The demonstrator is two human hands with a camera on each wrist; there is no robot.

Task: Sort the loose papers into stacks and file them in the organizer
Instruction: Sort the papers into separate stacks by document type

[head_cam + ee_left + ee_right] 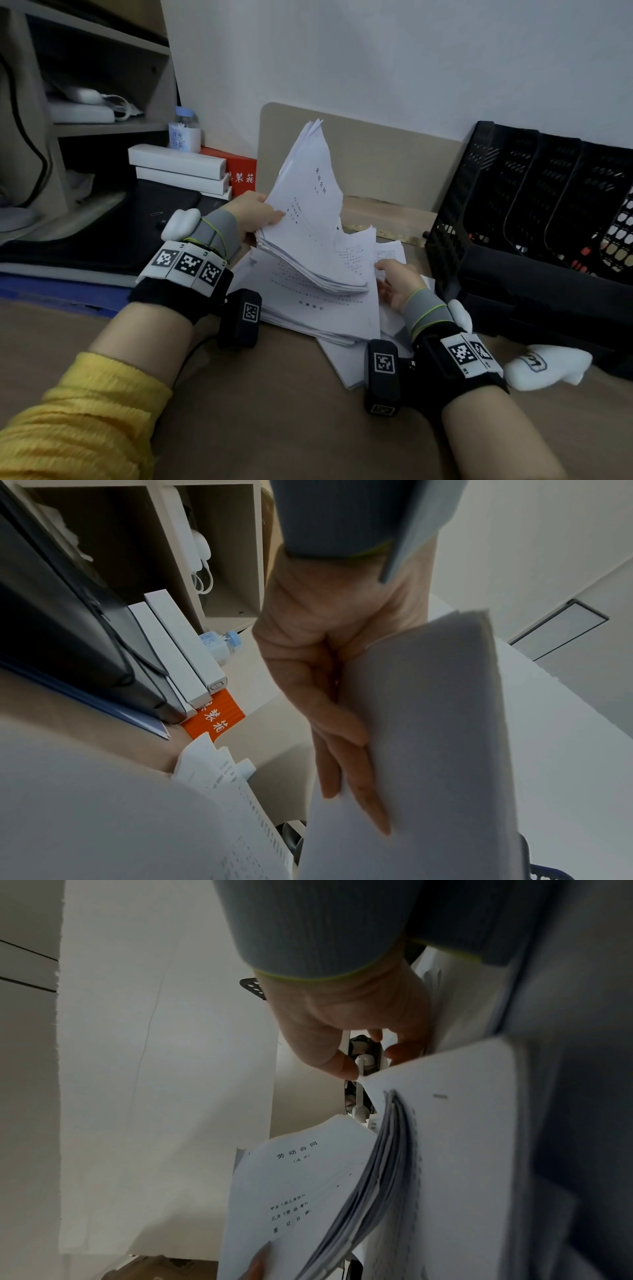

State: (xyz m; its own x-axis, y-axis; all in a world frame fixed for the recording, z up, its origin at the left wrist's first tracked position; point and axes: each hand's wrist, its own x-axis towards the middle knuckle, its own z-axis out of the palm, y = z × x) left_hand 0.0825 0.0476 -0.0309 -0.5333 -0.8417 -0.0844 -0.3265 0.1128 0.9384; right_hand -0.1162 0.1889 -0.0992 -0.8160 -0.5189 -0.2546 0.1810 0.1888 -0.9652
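Note:
A thick bundle of printed papers (pixel 308 212) stands raised and bent over the table. My left hand (pixel 263 214) grips its left edge, thumb on the front page. In the left wrist view my left hand's fingers (pixel 346 764) lie flat along the back of the bundle (pixel 428 723). My right hand (pixel 390 281) holds the bundle's lower right edge, thumb on top and fingers beneath. In the right wrist view the thumb tip (pixel 346 1066) touches a page corner of the fanned bundle (pixel 308 1191). Under the bundle, more loose papers (pixel 318 315) lie piled on the table. The black mesh organizer (pixel 520 205) stands to the right.
White boxes (pixel 178 164), a red box (pixel 245 171) and a small bottle (pixel 185 128) sit at the back left by a shelf unit (pixel 102 68). A beige board (pixel 376 161) leans on the wall. A white object (pixel 548 366) lies at the right of my right wrist.

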